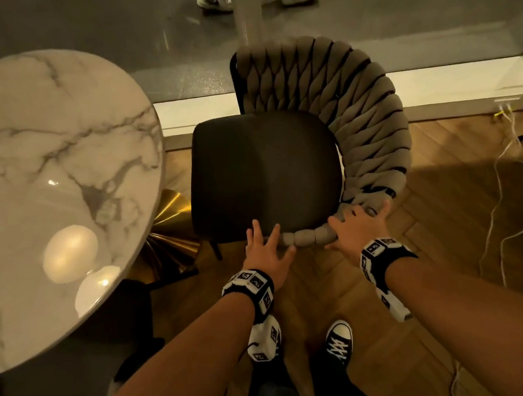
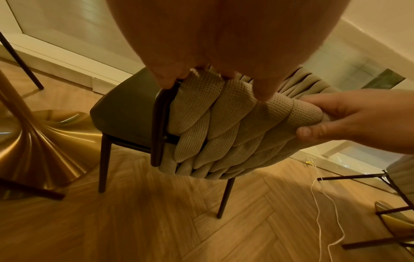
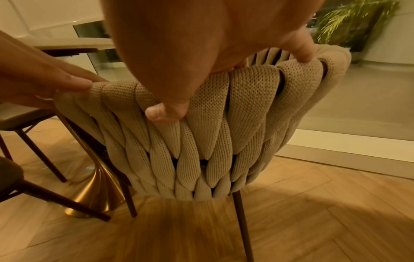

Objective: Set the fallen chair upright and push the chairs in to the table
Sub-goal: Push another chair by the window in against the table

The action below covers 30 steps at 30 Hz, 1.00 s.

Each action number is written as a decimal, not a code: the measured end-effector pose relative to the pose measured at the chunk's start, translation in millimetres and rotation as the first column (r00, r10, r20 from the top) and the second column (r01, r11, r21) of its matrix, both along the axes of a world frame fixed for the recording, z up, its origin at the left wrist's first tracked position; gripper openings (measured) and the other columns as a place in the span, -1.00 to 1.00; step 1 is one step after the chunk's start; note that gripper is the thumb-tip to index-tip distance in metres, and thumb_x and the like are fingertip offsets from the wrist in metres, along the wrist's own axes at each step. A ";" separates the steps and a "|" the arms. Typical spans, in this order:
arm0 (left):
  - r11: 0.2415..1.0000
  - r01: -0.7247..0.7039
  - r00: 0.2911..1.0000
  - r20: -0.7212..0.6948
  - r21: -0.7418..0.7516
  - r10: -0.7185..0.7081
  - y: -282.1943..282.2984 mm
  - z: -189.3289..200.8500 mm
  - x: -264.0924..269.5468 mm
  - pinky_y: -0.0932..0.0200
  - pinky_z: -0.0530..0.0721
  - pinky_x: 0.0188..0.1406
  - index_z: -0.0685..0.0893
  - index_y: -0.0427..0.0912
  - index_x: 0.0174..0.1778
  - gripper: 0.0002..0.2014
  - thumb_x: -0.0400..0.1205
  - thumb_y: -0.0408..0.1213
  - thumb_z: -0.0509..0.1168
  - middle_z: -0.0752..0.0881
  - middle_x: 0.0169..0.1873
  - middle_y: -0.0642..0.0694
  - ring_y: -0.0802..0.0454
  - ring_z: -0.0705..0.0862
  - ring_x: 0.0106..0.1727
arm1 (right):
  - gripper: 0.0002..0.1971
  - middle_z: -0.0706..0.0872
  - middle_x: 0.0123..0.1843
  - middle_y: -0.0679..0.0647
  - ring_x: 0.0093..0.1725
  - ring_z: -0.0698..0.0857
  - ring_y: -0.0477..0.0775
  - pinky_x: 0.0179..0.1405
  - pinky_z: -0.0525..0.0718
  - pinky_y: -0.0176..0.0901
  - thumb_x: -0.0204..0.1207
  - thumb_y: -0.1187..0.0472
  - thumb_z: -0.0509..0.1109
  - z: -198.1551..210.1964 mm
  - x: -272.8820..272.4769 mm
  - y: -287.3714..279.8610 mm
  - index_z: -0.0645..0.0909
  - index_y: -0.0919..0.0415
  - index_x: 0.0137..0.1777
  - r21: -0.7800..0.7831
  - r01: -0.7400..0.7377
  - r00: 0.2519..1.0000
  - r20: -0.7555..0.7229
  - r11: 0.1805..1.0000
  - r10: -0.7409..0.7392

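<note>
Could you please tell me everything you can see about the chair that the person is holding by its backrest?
The chair stands upright on the herringbone wood floor, beside the round marble table but not yet pushed under it. It has a dark, smooth padded seat, thin dark metal legs and a curved backrest woven from thick beige knitted cords over a dark frame. The left hand rests on the backrest's top edge near the frame's end; the right hand grips the top further round, thumb pressed against the outer weave.

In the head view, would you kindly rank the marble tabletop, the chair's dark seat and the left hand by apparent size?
1. marble tabletop, though cut off at the frame edge
2. dark seat
3. left hand

The wide lens distorts sizes, yet the gaps are plain.
</note>
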<state>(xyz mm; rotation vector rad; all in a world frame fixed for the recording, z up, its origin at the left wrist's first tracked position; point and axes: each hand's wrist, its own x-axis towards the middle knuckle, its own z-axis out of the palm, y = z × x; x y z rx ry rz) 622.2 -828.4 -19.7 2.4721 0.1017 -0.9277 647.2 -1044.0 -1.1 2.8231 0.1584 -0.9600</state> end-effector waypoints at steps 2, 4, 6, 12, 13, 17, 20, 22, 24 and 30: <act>0.999 0.038 0.999 0.000 0.019 -0.038 -2.2 -3.1 1.0 -0.27 -0.03 0.70 0.05 0.22 0.72 -0.39 0.74 0.13 0.07 -0.31 0.74 -0.08 -0.22 -0.29 0.74 | -0.32 0.37 0.68 0.09 0.67 0.25 0.24 0.45 -0.14 0.88 0.60 -0.40 0.11 0.9 -6.4 -3.9 0.22 -0.16 0.66 -0.003 0.004 1.000 -0.004 1.000 -0.004; 0.994 0.096 0.995 -0.030 0.060 -0.094 -8.0 -4.6 6.3 -0.30 -0.03 0.70 0.09 0.21 0.71 -0.43 0.77 0.05 0.07 -0.27 0.75 -0.11 -0.29 -0.28 0.74 | -0.33 0.37 0.68 0.09 0.67 0.25 0.23 0.43 -0.14 0.89 0.61 -0.39 0.12 1.8 -9.6 -8.1 0.22 -0.16 0.66 0.005 0.013 1.000 -0.011 1.000 -0.013; 0.988 0.130 0.991 -0.054 0.080 -0.126 -11.5 -5.4 12.0 -0.34 -0.01 0.70 0.15 0.21 0.69 -0.47 0.78 -0.01 0.08 -0.23 0.76 -0.13 -0.35 -0.28 0.73 | -0.33 0.37 0.68 0.11 0.68 0.24 0.24 0.42 -0.16 0.91 0.61 -0.39 0.11 0.4 -9.7 -9.4 0.21 -0.15 0.67 0.008 0.023 1.000 -0.021 1.000 -0.023; 0.987 0.140 0.990 -0.023 0.075 -0.139 -11.6 -12.5 22.0 -0.37 0.00 0.69 0.24 0.20 0.65 -0.52 0.78 -0.04 0.09 0.07 0.74 -0.21 -0.42 -0.21 0.73 | -0.37 0.42 0.64 0.13 0.67 0.25 0.25 0.40 -0.24 0.91 0.62 -0.38 0.10 -4.7 -2.2 -14.0 0.25 -0.18 0.64 0.013 0.011 1.000 0.016 1.000 -0.011; 0.988 0.133 0.991 -0.008 0.073 -0.132 -13.3 -13.4 25.0 -0.37 0.02 0.69 0.26 0.19 0.64 -0.53 0.78 -0.03 0.10 0.13 0.73 -0.23 -0.43 -0.18 0.73 | -0.37 0.42 0.64 0.14 0.66 0.26 0.25 0.40 -0.24 0.92 0.62 -0.38 0.10 -4.4 2.1 -15.5 0.25 -0.18 0.64 0.010 0.009 1.000 0.021 1.000 -0.010; 0.992 0.108 0.994 0.022 0.070 -0.110 -23.9 -15.2 37.6 -0.37 0.17 0.65 0.32 0.19 0.58 -0.57 0.76 0.01 0.12 0.34 0.60 -0.27 -0.42 0.06 0.70 | -0.36 0.46 0.60 0.12 0.63 0.28 0.24 0.41 -0.18 0.90 0.59 -0.40 0.14 -2.2 21.6 -22.8 0.28 -0.18 0.62 -0.004 0.015 1.000 0.012 1.000 -0.015; 0.991 0.105 0.994 0.034 0.085 -0.108 -25.9 -16.6 40.0 -0.35 0.29 0.60 0.32 0.19 0.56 -0.58 0.75 0.04 0.11 0.41 0.52 -0.27 -0.38 0.28 0.60 | -0.36 0.48 0.59 0.11 0.63 0.29 0.24 0.42 -0.19 0.91 0.58 -0.41 0.15 -2.7 26.6 -25.6 0.29 -0.19 0.60 -0.008 0.006 1.000 0.009 1.000 -0.006; 0.989 0.109 0.993 0.037 0.096 -0.113 -25.9 -15.7 39.9 -0.30 0.37 0.55 0.33 0.18 0.55 -0.58 0.75 0.05 0.11 0.43 0.49 -0.25 -0.34 0.39 0.49 | -0.37 0.48 0.59 0.10 0.63 0.30 0.25 0.42 -0.19 0.90 0.58 -0.41 0.14 -2.7 25.6 -25.4 0.30 -0.19 0.60 -0.009 0.005 1.000 0.011 1.000 -0.005; 0.987 0.120 0.992 0.032 0.110 -0.124 -26.7 -13.3 41.0 -0.28 0.42 0.51 0.35 0.17 0.54 -0.59 0.75 0.04 0.12 0.45 0.46 -0.24 -0.32 0.44 0.43 | -0.37 0.49 0.58 0.10 0.63 0.30 0.25 0.42 -0.18 0.89 0.58 -0.41 0.14 -2.4 25.1 -24.5 0.30 -0.19 0.59 -0.012 0.005 1.000 0.016 1.000 -0.005; 0.983 0.147 0.989 0.010 0.109 -0.149 -25.7 -9.1 39.7 -0.28 0.45 0.51 0.35 0.16 0.54 -0.58 0.75 0.03 0.13 0.43 0.48 -0.24 -0.30 0.43 0.45 | -0.37 0.49 0.58 0.09 0.62 0.30 0.24 0.43 -0.14 0.88 0.58 -0.40 0.15 -0.1 21.2 -24.0 0.30 -0.17 0.59 -0.011 0.005 1.000 0.013 1.000 -0.005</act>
